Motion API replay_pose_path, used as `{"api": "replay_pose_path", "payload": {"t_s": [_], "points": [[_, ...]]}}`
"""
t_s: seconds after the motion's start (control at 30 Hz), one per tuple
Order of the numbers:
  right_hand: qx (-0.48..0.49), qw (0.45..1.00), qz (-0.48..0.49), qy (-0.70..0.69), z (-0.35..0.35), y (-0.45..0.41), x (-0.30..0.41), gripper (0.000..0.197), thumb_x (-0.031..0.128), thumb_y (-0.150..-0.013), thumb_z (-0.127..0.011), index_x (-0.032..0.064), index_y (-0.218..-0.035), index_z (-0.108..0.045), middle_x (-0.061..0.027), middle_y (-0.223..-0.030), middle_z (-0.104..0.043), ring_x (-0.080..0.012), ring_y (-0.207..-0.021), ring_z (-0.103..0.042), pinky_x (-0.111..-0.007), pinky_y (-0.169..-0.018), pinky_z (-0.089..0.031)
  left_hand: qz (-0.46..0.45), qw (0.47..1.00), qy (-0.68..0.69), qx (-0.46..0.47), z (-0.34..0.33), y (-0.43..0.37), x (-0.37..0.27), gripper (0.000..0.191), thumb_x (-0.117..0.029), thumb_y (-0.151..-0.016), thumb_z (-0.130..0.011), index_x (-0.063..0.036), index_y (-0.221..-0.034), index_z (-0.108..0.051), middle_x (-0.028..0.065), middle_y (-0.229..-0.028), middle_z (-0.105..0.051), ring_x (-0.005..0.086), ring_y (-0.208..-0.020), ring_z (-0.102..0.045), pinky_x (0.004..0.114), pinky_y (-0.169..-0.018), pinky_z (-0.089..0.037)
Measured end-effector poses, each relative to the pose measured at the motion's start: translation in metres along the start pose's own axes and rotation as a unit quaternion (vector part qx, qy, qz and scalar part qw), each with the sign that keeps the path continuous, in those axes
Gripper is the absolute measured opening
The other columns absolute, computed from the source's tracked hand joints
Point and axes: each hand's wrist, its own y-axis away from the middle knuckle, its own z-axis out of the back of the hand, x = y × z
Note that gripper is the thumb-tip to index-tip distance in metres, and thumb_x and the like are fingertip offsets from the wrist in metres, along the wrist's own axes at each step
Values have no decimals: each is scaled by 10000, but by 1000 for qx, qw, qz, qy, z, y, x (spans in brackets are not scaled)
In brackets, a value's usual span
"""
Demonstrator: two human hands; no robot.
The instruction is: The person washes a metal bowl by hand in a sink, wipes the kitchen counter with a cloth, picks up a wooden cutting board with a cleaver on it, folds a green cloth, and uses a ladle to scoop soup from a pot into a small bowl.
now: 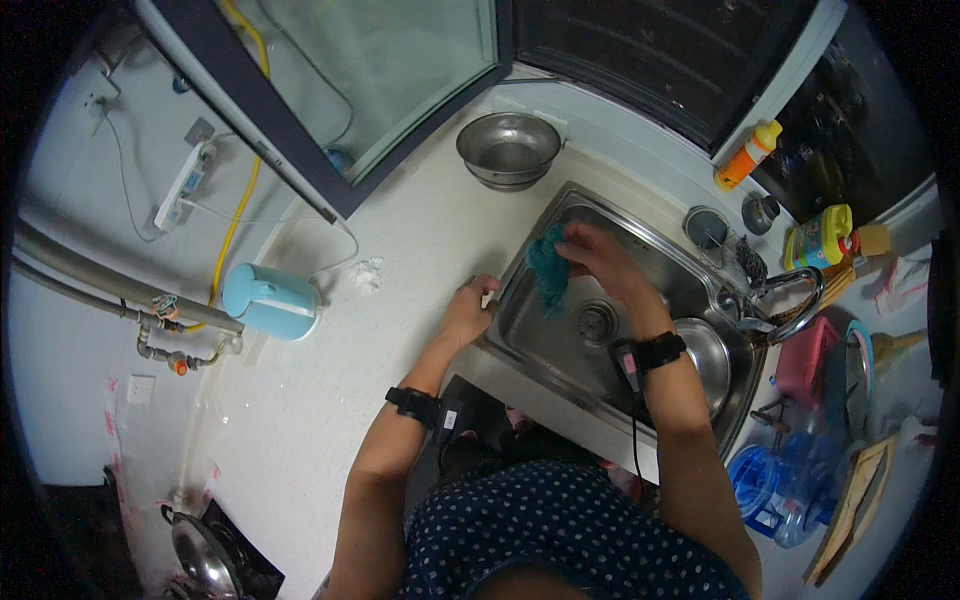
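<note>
A crumpled teal cloth (550,271) hangs from the fingers of my right hand (600,259), over the left part of the stainless steel sink (517,330). Below the cloth and to its right lies the round drain strainer (598,322). My left hand (471,311) is at the sink's left rim, above the white countertop (390,352). Its fingers are curled, and whether something small is between them cannot be made out. A metal bowl (705,364) sits in the right part of the sink, partly hidden by my right forearm.
A metal colander (510,150) stands behind the sink, below an open window sash (352,202). A light blue electric kettle (274,301) and a crumpled white tissue (366,274) are on the left. The chrome faucet (795,315), bottles and a pink container (806,360) crowd the right side.
</note>
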Motion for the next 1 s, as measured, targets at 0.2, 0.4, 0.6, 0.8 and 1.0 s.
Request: {"api": "replay_pose_path", "payload": {"t_s": [0.2,0.4,0.6,0.8,1.0], "points": [[11,999,39,-34,6,-2,9,307,298,-849,-676,51,-1018,-606,-29,-903,-611,-115,-819,-588,-267,-679,-504,-40,951,264,154,-5,-31,-83,310,-128,-867,-650,-22,-1141,-555,66,-1077,-607,138,-991,-560,285,-837,-472],[-1,999,45,-9,16,-10,8,407,351,-854,-660,39,-1111,-609,-65,-981,-643,-138,-889,-627,-272,-723,-521,113,854,494,117,12,-41,-94,302,-208,-933,-575,-1,-1151,-548,92,-1073,-626,162,-964,-610,298,-831,-503],[69,997,34,-29,6,-6,6,407,290,-849,-677,41,-1156,-578,-45,-954,-642,-109,-868,-591,-257,-740,-482,107,788,604,55,35,-42,-102,219,-246,-963,-513,-36,-995,-566,57,-864,-661,103,-687,-628,233,-615,-534],[128,986,103,7,6,-1,7,338,96,-814,-654,15,-1137,-592,-28,-818,-649,-89,-688,-575,-219,-606,-458,120,841,527,23,54,-37,-84,304,-288,-961,-509,-2,-1050,-559,77,-933,-646,163,-814,-645,286,-749,-550],[62,993,95,33,45,2,2,181,100,-810,-604,22,-961,-664,-9,-782,-630,-68,-682,-548,-217,-593,-430,188,834,518,-1,43,-25,-89,315,-282,-937,-554,-6,-1090,-560,85,-1025,-628,179,-909,-634,316,-824,-539]]}}
